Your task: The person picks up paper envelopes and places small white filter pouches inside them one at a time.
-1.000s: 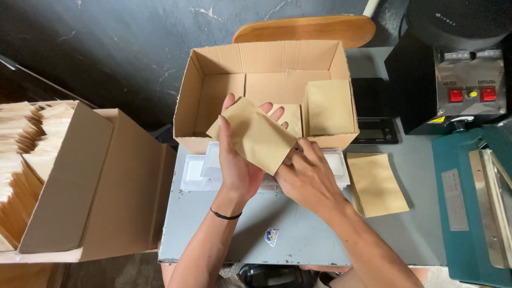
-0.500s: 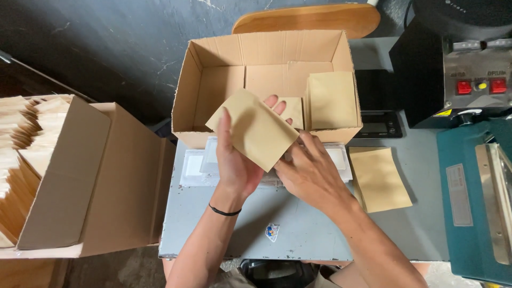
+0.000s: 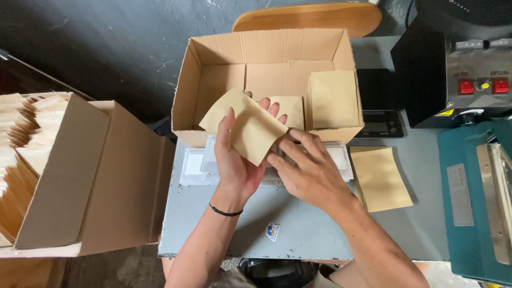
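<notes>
Pinched between left hand (image 3: 237, 165) thumb and fingers, a kraft paper pouch (image 3: 244, 125) sits at frame centre, long axis tilted upper left to lower right. Right hand (image 3: 309, 173) fingertips touch its lower right corner, fingers loosely curled. Open cardboard box (image 3: 186, 96) lies directly behind.

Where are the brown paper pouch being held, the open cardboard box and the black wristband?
brown paper pouch (image 3: 245, 125), head view, middle of its flat face.
open cardboard box (image 3: 269, 47), head view, inner back wall.
black wristband (image 3: 225, 212), head view, band on the left wrist.
</notes>
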